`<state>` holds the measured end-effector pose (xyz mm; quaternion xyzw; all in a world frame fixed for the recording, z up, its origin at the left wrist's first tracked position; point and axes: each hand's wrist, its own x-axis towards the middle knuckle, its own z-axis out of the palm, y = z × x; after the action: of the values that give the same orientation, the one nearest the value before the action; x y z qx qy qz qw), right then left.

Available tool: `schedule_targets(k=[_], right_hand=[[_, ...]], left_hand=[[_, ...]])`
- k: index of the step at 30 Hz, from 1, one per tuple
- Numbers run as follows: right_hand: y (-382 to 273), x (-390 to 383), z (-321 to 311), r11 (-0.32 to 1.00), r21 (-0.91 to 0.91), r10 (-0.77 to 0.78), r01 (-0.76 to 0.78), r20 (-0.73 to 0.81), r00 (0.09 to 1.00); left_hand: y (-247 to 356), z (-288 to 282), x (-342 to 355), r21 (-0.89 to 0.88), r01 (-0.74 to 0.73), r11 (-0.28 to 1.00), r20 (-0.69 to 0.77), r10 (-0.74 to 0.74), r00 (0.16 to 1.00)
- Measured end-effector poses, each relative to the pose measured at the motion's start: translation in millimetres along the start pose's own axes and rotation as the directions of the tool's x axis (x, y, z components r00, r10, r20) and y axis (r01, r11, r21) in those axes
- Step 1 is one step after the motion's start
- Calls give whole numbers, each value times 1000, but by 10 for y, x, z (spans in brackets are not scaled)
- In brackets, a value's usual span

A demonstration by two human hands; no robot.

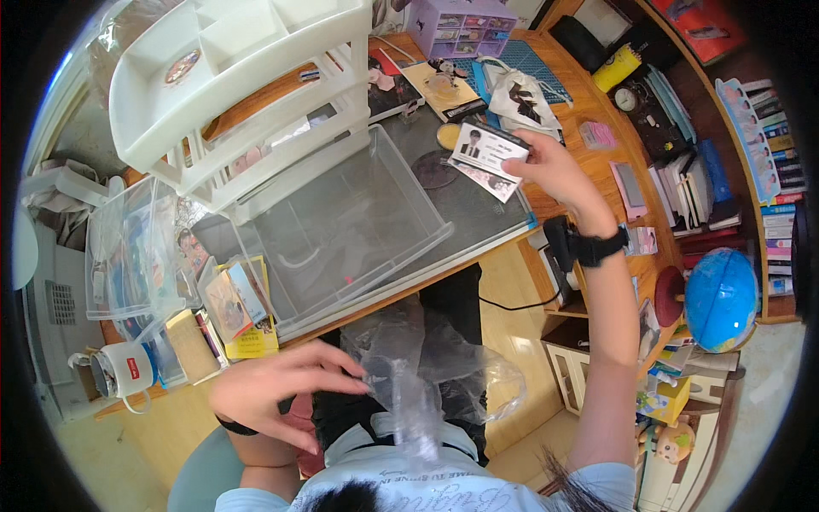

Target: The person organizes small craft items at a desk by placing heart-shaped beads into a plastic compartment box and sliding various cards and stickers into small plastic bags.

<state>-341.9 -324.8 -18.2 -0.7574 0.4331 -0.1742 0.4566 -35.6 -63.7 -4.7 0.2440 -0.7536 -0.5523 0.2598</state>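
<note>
My right hand (554,166) is closed on a small stack of printed cards (482,147) over the right part of the desk. The top card carries a small portrait; another picture card (488,181) sticks out beneath it. My left hand (286,388) is low in front of me, thumb apart and fingers stretched toward a crumpled clear plastic bag (401,363) on my lap. Its fingertips are at the bag's edge; whether they touch it I cannot tell. A clear plastic drawer (341,222) lies on the dark desk mat, left of the cards.
A white drawer frame (256,111) stands at the back left. Another clear drawer (128,256), booklets (235,303) and a white mug (128,371) are left. Behind the cards lie a white pouch (520,94) and a purple mini-drawer box (461,30). A blue globe (721,299) is right.
</note>
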Motion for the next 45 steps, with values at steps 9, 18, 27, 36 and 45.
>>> schedule_targets(k=[9,18,27,36,45], right_hand=[[-911,-622,844,915,391,-212,101,251,945],[-843,-718,1007,965,254,-98,67,111,989],[-337,-625,484,942,335,70,29,-281,957],[495,-471,476,942,-232,152,-242,-348,925],[-762,-747,927,970,-104,-206,218,115,972]], left_hand=[[-194,350,849,-546,-259,797,-738,-311,599],[-315,585,699,-530,-328,782,-796,-325,511],[-355,622,666,-541,-315,780,-802,-365,473],[-407,632,717,-527,-292,798,-818,-383,428],[-395,645,874,-559,-124,820,-719,-405,564]])
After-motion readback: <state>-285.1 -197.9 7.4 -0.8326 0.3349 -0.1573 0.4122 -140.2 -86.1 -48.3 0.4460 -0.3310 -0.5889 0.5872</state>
